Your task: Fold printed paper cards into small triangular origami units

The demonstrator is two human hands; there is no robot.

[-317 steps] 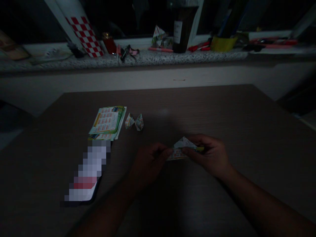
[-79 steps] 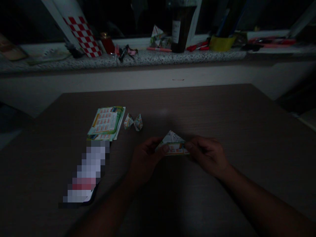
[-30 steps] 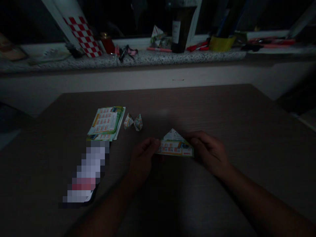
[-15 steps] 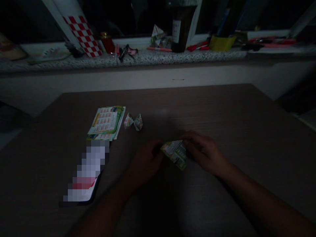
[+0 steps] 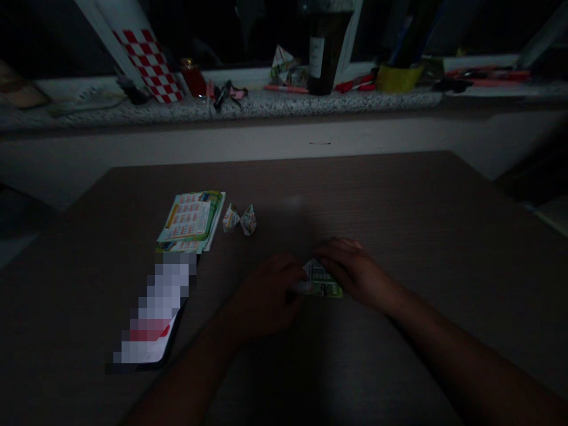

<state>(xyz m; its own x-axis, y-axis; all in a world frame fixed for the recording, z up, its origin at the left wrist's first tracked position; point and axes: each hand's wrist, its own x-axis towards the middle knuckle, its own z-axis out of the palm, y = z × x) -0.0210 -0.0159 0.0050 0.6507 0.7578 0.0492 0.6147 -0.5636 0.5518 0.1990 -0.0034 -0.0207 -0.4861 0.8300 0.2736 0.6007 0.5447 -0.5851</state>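
Observation:
A small folded paper (image 5: 326, 281), green and white with print, lies on or just above the table between my hands. Its upper edges come to a point, and its bottom edge runs nearly level. My left hand (image 5: 270, 293) holds the left corner, fingers bent over it and thumb below. On the right slope, my right hand (image 5: 355, 269) keeps its fingers close together against the paper; its thumb is mostly hidden. Farther back stands a small folded paper figure (image 5: 240, 220) with two pointed halves. Left of it is a stack of printed calendar cards (image 5: 189, 219).
A phone (image 5: 155, 313) with a blurred-out screen lies left of my left forearm. Behind the wooden table (image 5: 399, 195), a granite sill (image 5: 266, 106) carries a dark bottle (image 5: 322, 59), a red-and-white checkered tube (image 5: 153, 65), yellow tape (image 5: 399, 78) and another folded paper piece (image 5: 284, 65).
The folded paper has turned and come down flatter, its lower edge now nearly level. My left hand has moved slightly right over its corner, and my right hand slightly left.

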